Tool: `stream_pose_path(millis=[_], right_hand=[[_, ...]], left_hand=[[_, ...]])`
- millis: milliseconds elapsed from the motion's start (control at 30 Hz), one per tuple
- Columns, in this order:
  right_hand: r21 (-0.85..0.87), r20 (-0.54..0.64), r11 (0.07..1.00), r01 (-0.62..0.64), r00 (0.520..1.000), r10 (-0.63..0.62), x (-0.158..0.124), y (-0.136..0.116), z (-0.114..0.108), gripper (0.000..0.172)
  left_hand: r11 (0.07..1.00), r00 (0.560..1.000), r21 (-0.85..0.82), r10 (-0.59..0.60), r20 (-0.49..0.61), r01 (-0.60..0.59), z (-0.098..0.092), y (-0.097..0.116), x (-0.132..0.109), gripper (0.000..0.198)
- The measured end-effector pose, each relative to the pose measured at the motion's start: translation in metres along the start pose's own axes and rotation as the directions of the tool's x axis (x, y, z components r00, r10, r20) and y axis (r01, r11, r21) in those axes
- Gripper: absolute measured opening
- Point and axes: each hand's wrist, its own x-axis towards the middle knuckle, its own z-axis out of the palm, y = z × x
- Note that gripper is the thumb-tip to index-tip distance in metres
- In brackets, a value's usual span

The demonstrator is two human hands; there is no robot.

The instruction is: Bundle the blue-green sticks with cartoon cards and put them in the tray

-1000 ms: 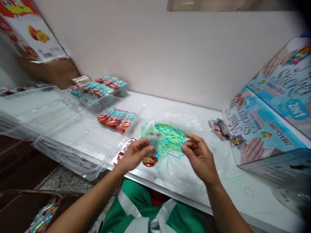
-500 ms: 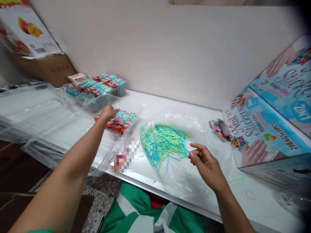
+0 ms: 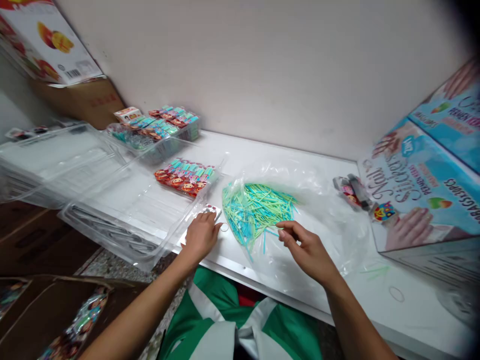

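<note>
White table [image 3: 300,148], with a heap of thin sticks [image 3: 262,205] pointing many ways.
It lies just back-edge side of the nearer right hand [image 3: 305,252], fingertips narrowly apart; the left hand [image 3: 202,234] covers cards [image 3: 213,209] by the front edge, grip I cannot tell.

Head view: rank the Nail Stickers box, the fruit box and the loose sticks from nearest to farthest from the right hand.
1. Sticks: just ahead and left of the right hand.
2. Nail Stickers box: off to its right.
3. Fruit box: far left, on a brown carton.
</note>
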Motion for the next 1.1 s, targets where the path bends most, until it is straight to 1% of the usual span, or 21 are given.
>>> stream_pose_path(millis=[33, 67, 100, 133, 200, 333, 467, 600, 700, 833, 967, 1033, 1067, 1100], right_hand=[[-0.017, 0.003, 1.000, 0.014, 1.000, -0.014, -0.002, -0.001, -0.001, 0.027], [-0.032, 0.003, 0.999, 0.026, 1.000, -0.026, -0.003, -0.001, -0.002, 0.027], [-0.046, 0.000, 0.998, 0.033, 0.999, -0.033, -0.005, -0.002, -0.003, 0.026], [-0.057, -0.006, 0.998, 0.035, 0.999, -0.035, -0.008, -0.001, -0.004, 0.026], [-0.071, -0.020, 0.997, 0.032, 0.999, -0.034, -0.012, -0.001, -0.005, 0.026], [-0.083, -0.014, 0.996, 0.041, 0.999, -0.042, -0.016, 0.002, -0.004, 0.027], [-0.105, -0.007, 0.993, 0.060, 0.998, -0.061, -0.016, 0.002, -0.003, 0.028], [-0.123, -0.016, 0.991, 0.059, 0.998, -0.061, -0.016, 0.001, -0.002, 0.028], [-0.136, -0.010, 0.989, 0.056, 0.998, -0.058, -0.016, 0.002, 0.001, 0.029], [-0.143, 0.003, 0.988, 0.060, 0.998, -0.060, -0.017, 0.003, 0.002, 0.028], [-0.157, 0.011, 0.985, 0.073, 0.997, -0.072, -0.018, 0.003, 0.000, 0.028], [-0.152, 0.015, 0.985, 0.079, 0.997, -0.078, -0.018, 0.003, 0.001, 0.027], [-0.137, 0.005, 0.988, 0.076, 0.997, -0.076, -0.018, 0.003, 0.004, 0.027], [-0.107, -0.016, 0.992, 0.068, 0.997, -0.071, -0.016, 0.002, 0.008, 0.027]], left_hand=[[0.991, 0.998, 0.121, -0.058, 0.026, 0.054, 0.014, -0.002, -0.001, 0.039], [0.974, 0.993, 0.206, -0.107, 0.049, 0.095, 0.025, -0.005, 0.001, 0.040], [0.960, 0.988, 0.252, -0.140, 0.066, 0.120, 0.034, -0.009, 0.004, 0.039], [0.953, 0.984, 0.274, -0.159, 0.078, 0.133, 0.040, -0.012, 0.007, 0.037], [0.952, 0.982, 0.275, -0.167, 0.084, 0.138, 0.046, -0.016, 0.010, 0.035], [0.949, 0.981, 0.273, -0.181, 0.065, 0.157, 0.046, -0.014, 0.005, 0.032], [0.945, 0.975, 0.253, -0.219, 0.023, 0.206, 0.044, -0.008, -0.002, 0.028], [0.944, 0.968, 0.219, -0.249, -0.017, 0.246, 0.042, -0.008, 0.000, 0.032], [0.958, 0.971, 0.163, -0.235, -0.039, 0.238, 0.040, -0.010, 0.005, 0.034], [0.967, 0.974, 0.110, -0.225, -0.039, 0.228, 0.038, -0.013, 0.008, 0.026], [0.976, 0.975, 0.024, -0.214, -0.056, 0.215, 0.040, -0.014, 0.001, 0.021], [0.977, 0.974, -0.013, -0.214, -0.072, 0.214, 0.038, -0.011, -0.004, 0.021], [0.975, 0.972, -0.049, -0.219, -0.091, 0.215, 0.035, -0.008, -0.006, 0.022], [0.965, 0.965, -0.143, -0.236, -0.113, 0.220, 0.032, -0.002, -0.008, 0.022]])
